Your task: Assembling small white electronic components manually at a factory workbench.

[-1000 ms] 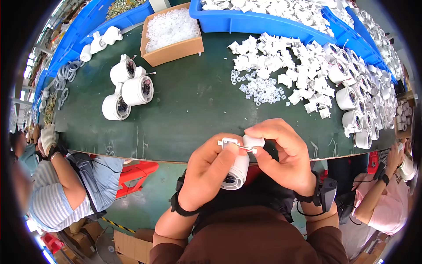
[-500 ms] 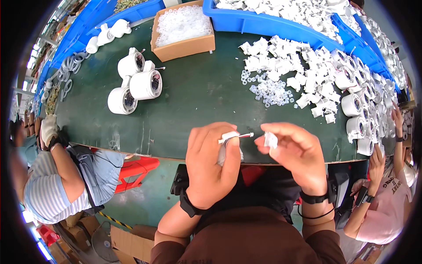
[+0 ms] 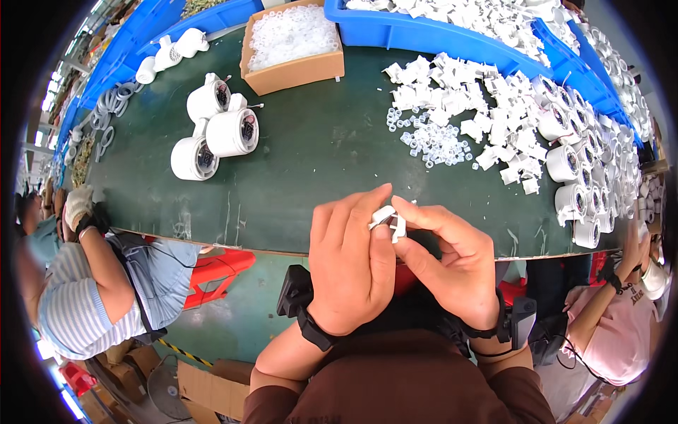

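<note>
Over the near table edge, my left hand (image 3: 351,265) is closed around a white plastic housing (image 3: 382,215), mostly hidden by my fingers. My right hand (image 3: 452,261) pinches a small white plastic bracket (image 3: 400,229) between thumb and forefinger. The bracket meets the housing at my left thumb and fingertips; whether it is seated in it I cannot tell. Beyond my hands to the right lie a heap of similar white brackets (image 3: 519,134) and a small pile of clear plastic rings (image 3: 439,145).
Three round white housings with wires inside (image 3: 233,133) stand left on the green table (image 3: 304,184). Behind them is a cardboard box (image 3: 296,73) of clear pieces. Blue bins (image 3: 438,44) line the back; more housings (image 3: 563,166) stand right. Co-workers sit on both sides.
My right hand has moved left, bringing the bracket from apart to against the housing in my left hand. The wire connector that stuck out there is now hidden. The right co-worker's hands shifted.
</note>
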Demonstrator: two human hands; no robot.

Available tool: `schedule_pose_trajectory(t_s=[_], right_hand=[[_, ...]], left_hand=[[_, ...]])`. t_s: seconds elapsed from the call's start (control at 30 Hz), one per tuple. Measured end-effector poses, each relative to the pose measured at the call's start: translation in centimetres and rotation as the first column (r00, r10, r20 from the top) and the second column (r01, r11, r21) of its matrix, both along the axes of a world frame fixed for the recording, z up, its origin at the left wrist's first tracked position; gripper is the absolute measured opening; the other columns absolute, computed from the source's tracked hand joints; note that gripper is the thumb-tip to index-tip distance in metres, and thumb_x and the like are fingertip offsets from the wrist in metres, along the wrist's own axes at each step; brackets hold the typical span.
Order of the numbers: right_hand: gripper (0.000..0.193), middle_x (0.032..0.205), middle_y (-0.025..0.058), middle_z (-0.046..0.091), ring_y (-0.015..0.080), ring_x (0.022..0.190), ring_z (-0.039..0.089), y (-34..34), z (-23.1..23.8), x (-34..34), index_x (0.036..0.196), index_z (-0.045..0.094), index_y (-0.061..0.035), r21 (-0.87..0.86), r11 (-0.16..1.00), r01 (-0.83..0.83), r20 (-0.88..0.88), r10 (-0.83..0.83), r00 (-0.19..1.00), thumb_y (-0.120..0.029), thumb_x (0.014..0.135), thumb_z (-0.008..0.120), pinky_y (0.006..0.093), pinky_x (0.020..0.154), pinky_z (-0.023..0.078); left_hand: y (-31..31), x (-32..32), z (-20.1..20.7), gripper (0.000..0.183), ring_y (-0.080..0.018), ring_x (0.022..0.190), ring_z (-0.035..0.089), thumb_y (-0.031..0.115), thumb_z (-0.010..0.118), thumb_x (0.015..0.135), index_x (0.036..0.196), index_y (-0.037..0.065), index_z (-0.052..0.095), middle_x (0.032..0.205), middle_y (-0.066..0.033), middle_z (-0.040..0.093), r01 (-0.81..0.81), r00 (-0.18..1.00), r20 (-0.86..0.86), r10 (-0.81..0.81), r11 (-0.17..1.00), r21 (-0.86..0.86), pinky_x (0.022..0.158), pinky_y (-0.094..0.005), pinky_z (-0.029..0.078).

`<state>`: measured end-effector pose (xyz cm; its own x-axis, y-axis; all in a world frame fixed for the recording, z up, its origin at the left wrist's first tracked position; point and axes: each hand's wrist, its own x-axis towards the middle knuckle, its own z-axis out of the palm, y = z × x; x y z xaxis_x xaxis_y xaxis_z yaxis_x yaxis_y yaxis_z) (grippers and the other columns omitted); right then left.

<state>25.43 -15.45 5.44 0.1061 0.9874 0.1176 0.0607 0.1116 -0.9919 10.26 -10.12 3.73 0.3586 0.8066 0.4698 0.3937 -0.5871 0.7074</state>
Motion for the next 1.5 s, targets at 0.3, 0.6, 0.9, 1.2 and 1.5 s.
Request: schedule_pose_trajectory(t_s=[0.3,0.6,0.9,1.2,1.5], right_hand=[[0.048,0.113,0.0074,0.066,0.0158,0.107,0.061,-0.7,-0.9,-2.1,0.133,0.063,0.0025,0.185,0.972,0.143,0.167,-0.174,0.97,0.016,0.088,0.067,0.0294,0.097,0.047],[0.038,0.11,0.0091,0.066,0.0165,0.099,0.062,-0.2,-0.1,-2.5,0.128,0.065,0.0004,0.042,0.985,0.167,-0.127,-0.161,0.979,0.011,0.092,0.066,0.0285,0.09,0.049],[0.019,0.105,0.0104,0.066,0.0139,0.092,0.063,0.0,-1.5,-0.8,0.112,0.065,0.0022,0.334,0.935,0.118,0.343,-0.238,0.909,0.011,0.094,0.063,0.0273,0.078,0.05],[0.011,0.1,0.0049,0.067,0.0099,0.09,0.061,-0.7,0.8,3.7,0.106,0.067,0.0034,-0.406,0.9,-0.162,-0.292,0.041,0.955,-0.006,0.102,0.063,0.0249,0.082,0.049],[0.012,0.089,0.0109,0.061,0.0255,0.075,0.061,2.8,-2.7,9.7,0.095,0.072,-0.0016,0.33,0.894,0.303,0.798,-0.436,0.415,-0.004,0.085,0.078,0.0337,0.069,0.05]], left_hand=[[-0.1,0.2,-0.6,0.039,-0.0339,0.095,0.055,0.028,0.045,0.099,0.119,0.0,0.064,0.114,-0.0153,0.066,0.004,1.0,0.017,-0.005,0.999,0.043,0.085,-0.0429,0.045],[0.3,-0.2,-0.4,0.031,-0.0337,0.095,0.057,0.022,0.059,0.094,0.116,0.001,0.061,0.113,-0.0134,0.066,0.053,0.998,0.028,-0.055,0.997,0.059,0.086,-0.0417,0.044],[0.9,-1.1,-0.2,0.024,-0.0308,0.097,0.059,0.009,0.063,0.092,0.114,0.0,0.059,0.112,-0.0141,0.067,0.212,0.969,0.142,-0.202,0.975,-0.06,0.086,-0.039,0.047],[1.8,-1.3,0.6,0.029,-0.0325,0.087,0.062,0.005,0.071,0.08,0.108,0.001,0.066,0.106,-0.0129,0.072,0.321,0.946,-0.092,-0.312,0.941,0.11,0.079,-0.0403,0.05],[1.3,-0.5,0.7,0.029,-0.0309,0.086,0.061,0.006,0.074,0.078,0.106,0.004,0.067,0.103,-0.0107,0.072,0.226,0.972,-0.1,-0.214,0.966,0.128,0.078,-0.0396,0.049]])
